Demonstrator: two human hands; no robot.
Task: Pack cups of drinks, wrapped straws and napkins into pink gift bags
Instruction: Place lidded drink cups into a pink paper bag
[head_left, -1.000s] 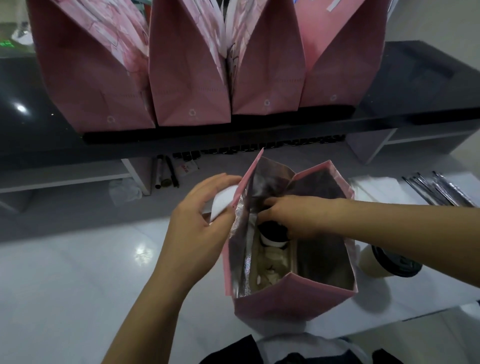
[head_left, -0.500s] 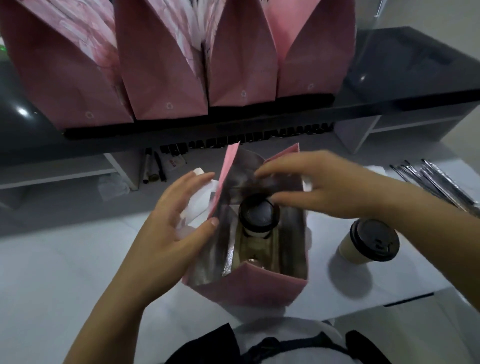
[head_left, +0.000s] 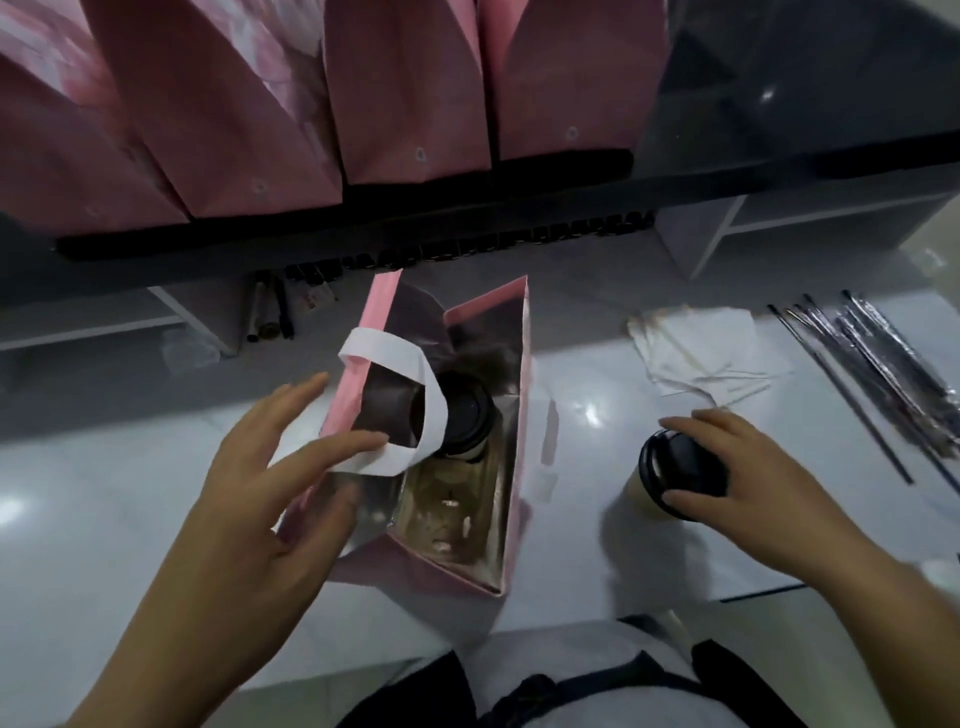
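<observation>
An open pink gift bag (head_left: 426, 569) with a foil lining stands on the white counter in front of me. One black-lidded cup (head_left: 467, 410) sits inside it at the far end, partly under the bag's white handle (head_left: 395, 353). My left hand (head_left: 270, 483) presses the bag's left wall with straight fingers, the forefinger on the handle. To the right of the bag stands a second cup (head_left: 660, 467) with a black lid, and my right hand (head_left: 737, 473) grips its lid from above. Napkins (head_left: 701, 348) and foil-wrapped straws (head_left: 878, 364) lie at the right.
Several more pink gift bags (head_left: 405, 93) stand in a row on a dark raised shelf (head_left: 779, 104) behind the counter. Pens (head_left: 270, 317) lie under that shelf. The white counter (head_left: 104, 493) stretches left of the bag; its front edge is near my body.
My right hand left the bag, swung right and took hold of the second cup's lid. The first cup stays inside the bag. The left hand stays at the bag's left wall.
</observation>
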